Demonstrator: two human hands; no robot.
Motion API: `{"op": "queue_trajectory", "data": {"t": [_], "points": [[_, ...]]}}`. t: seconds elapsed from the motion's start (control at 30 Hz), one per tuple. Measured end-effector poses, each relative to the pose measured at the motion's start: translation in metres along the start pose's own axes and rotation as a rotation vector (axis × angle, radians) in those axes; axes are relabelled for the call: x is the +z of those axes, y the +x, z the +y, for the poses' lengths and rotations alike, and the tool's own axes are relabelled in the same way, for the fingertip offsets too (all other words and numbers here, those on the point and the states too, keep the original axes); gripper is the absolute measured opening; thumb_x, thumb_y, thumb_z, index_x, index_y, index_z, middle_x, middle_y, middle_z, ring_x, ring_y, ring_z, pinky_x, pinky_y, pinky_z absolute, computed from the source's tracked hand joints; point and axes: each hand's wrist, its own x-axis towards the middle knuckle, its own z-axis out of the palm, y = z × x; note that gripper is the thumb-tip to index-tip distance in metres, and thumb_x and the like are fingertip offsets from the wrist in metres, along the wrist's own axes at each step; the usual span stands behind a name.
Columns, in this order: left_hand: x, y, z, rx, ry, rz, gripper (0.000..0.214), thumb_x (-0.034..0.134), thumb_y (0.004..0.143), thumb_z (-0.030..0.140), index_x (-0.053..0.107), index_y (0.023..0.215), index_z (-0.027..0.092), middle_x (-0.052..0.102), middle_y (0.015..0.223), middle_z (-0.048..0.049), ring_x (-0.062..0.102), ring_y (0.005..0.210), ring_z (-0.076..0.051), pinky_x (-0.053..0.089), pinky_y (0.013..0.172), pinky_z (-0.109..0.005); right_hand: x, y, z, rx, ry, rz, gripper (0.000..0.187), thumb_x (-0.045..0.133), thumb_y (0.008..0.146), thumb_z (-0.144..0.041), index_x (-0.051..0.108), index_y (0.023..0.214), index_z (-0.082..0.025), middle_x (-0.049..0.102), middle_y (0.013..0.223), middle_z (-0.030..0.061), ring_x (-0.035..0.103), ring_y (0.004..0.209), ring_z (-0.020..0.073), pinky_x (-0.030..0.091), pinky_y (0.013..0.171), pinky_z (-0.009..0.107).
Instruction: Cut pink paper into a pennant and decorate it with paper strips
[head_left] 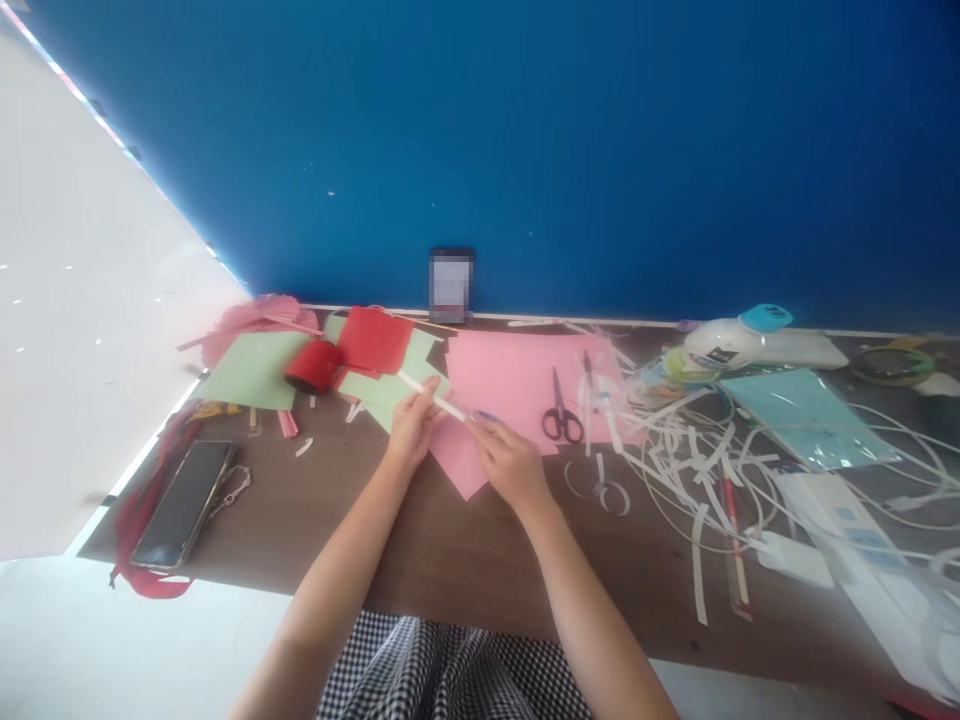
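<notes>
Hands meet over the near corner of a pink sheet on the desk: the left hand pinches a thin white stick partway along, the right hand closes its fingertips on the near end, and the far end slants toward a red card. It looks like tightly rolled paper, though the view is too soft to be sure; I judge it very light and easily kinked, best held by gentle fingertip pinches near both ends. Scissors lie just right on the sheet, white strips beyond.
</notes>
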Motion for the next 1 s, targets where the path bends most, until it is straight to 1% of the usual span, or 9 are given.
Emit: {"op": "queue_trajectory", "data": {"t": [0.2, 0.37, 0.5, 0.63, 0.73, 0.8, 0.9, 0.97, 1.0], "points": [[0.007, -0.006, -0.004, -0.088, 0.021, -0.051, 0.031, 0.064, 0.073, 0.033, 0.062, 0.097, 0.013, 0.06, 0.113, -0.0131, 0.062, 0.095, -0.027, 0.044, 0.091, -0.044, 0.0, -0.001, 0.001, 0.042, 0.048, 0.026, 0.03, 0.047, 0.083, -0.012, 0.064, 0.105, -0.023, 0.068, 0.092, 0.0037, 0.063, 0.083, 0.0131, 0.05, 0.071, 0.02], [0.013, -0.011, -0.007, -0.131, 0.069, -0.055, 0.027, 0.07, 0.068, 0.022, 0.064, 0.091, 0.01, 0.064, 0.103, -0.013, 0.063, 0.092, -0.024, 0.042, 0.093, -0.04, -0.001, 0.001, 0.0, 0.04, 0.079, 0.025, 0.03, 0.044, 0.083, -0.011, 0.064, 0.104, -0.023, 0.069, 0.093, 0.0032, 0.064, 0.082, 0.0132, 0.05, 0.075, 0.022], [0.011, -0.01, -0.007, -0.13, 0.06, -0.021, 0.023, 0.069, 0.069, 0.022, 0.065, 0.087, 0.009, 0.066, 0.096, -0.0127, 0.064, 0.09, -0.023, 0.043, 0.092, -0.04, -0.001, 0.003, -0.003, 0.091, 0.151, 0.072, 0.027, 0.05, 0.082, -0.018, 0.061, 0.107, -0.02, 0.068, 0.098, 0.0046, 0.064, 0.086, 0.0156, 0.051, 0.078, 0.025], [0.009, -0.009, -0.007, -0.134, 0.068, -0.051, 0.022, 0.068, 0.07, 0.023, 0.064, 0.087, 0.011, 0.067, 0.094, -0.0113, 0.063, 0.09, -0.023, 0.043, 0.091, -0.039, 0.001, 0.005, -0.006, 0.183, 0.243, 0.107, 0.019, 0.052, 0.081, -0.021, 0.063, 0.097, -0.019, 0.069, 0.095, 0.0046, 0.064, 0.087, 0.0171, 0.052, 0.077, 0.027], [0.009, -0.009, -0.004, -0.155, 0.078, -0.107, 0.028, 0.065, 0.072, 0.03, 0.062, 0.092, 0.011, 0.066, 0.095, -0.0128, 0.063, 0.09, -0.024, 0.043, 0.09, -0.04, 0.0, 0.006, -0.006, 0.217, 0.305, 0.107, 0.015, 0.05, 0.082, -0.021, 0.064, 0.089, -0.02, 0.07, 0.091, 0.0039, 0.065, 0.084, 0.0168, 0.052, 0.073, 0.027], [0.01, -0.01, -0.002, -0.065, 0.088, -0.096, 0.037, 0.062, 0.074, 0.034, 0.057, 0.105, 0.015, 0.063, 0.104, -0.0128, 0.061, 0.094, -0.024, 0.043, 0.089, -0.04, 0.0, 0.006, -0.005, 0.231, 0.327, 0.121, 0.014, 0.05, 0.082, -0.021, 0.064, 0.085, -0.02, 0.07, 0.088, 0.0038, 0.065, 0.081, 0.0161, 0.053, 0.07, 0.026], [0.009, -0.015, 0.004, 0.323, 0.217, 0.105, 0.055, 0.063, 0.072, 0.027, 0.042, 0.123, 0.028, 0.048, 0.127, -0.0074, 0.05, 0.113, -0.022, 0.039, 0.095, -0.036, 0.0, 0.006, -0.004, 0.228, 0.301, 0.151, 0.014, 0.05, 0.081, -0.019, 0.064, 0.084, -0.02, 0.07, 0.087, 0.0036, 0.066, 0.08, 0.0157, 0.053, 0.07, 0.025], [0.008, -0.019, 0.007, 0.536, 0.418, 0.177, 0.054, 0.066, 0.068, 0.02, 0.048, 0.118, 0.028, 0.041, 0.133, -0.0058, 0.035, 0.125, -0.023, 0.031, 0.101, -0.035, 0.0, 0.005, -0.004, 0.201, 0.264, 0.154, 0.015, 0.05, 0.081, -0.018, 0.064, 0.085, -0.02, 0.07, 0.087, 0.0035, 0.065, 0.082, 0.0158, 0.052, 0.073, 0.026], [0.008, -0.021, 0.007, 0.577, 0.534, 0.139, 0.047, 0.067, 0.066, 0.018, 0.055, 0.111, 0.026, 0.042, 0.132, -0.0065, 0.029, 0.128, -0.024, 0.027, 0.103, -0.036, 0.001, 0.005, -0.004, 0.184, 0.245, 0.151, 0.016, 0.05, 0.081, -0.018, 0.065, 0.086, -0.02, 0.07, 0.087, 0.0036, 0.065, 0.082, 0.0159, 0.052, 0.074, 0.026]]}}
